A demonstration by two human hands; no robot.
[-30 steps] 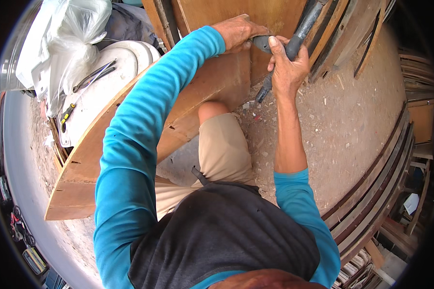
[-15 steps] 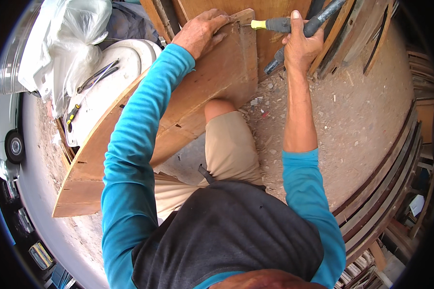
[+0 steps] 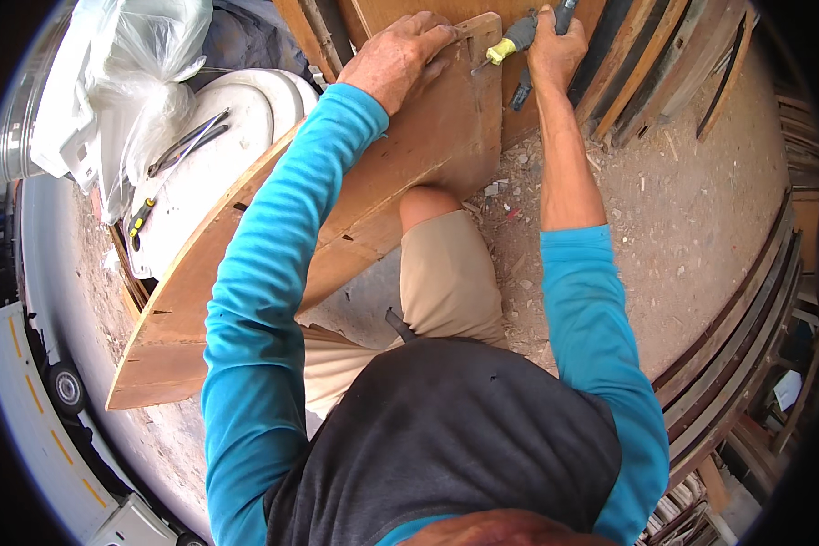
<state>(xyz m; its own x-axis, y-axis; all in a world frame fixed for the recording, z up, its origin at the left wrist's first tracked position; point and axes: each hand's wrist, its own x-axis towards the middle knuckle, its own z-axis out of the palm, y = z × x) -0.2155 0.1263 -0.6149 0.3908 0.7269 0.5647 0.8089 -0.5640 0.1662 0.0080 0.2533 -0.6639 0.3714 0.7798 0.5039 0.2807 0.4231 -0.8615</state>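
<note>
1. From my remote seat, I get a white truck (image 3: 41, 428) in the head view, well beyond the wooden panel's lower left end.
2. My landmark, the wooden panel (image 3: 446, 127), is brown and broad with a curved far edge. It lies aslant in front of the person, under the left forearm, with a bare knee (image 3: 428, 206) just beside its near edge.
3. To the right of the panel, well apart from it, I see curved wooden strips (image 3: 723, 364) stacked together.
4. A white round-cornered board (image 3: 218, 173) sits just left of the panel, and a clear plastic bag (image 3: 146, 82) is farther left of it.
5. I find the left hand (image 3: 405, 59) at the panel's upper edge, fingers bent against the wood; I cannot tell how hard they press.
6. The right hand (image 3: 555, 45), off the panel's upper right corner, has its fingers wrapped around a dark bar (image 3: 520, 94) and a screwdriver (image 3: 521, 35) together.
7. That screwdriver's yellow-green collar and thin shaft point down-left over the panel's upper right part. I cannot tell whether the tip touches.
8. Left of the panel, on the white board, I see a yellow-and-black handled tool (image 3: 141, 218).
</note>
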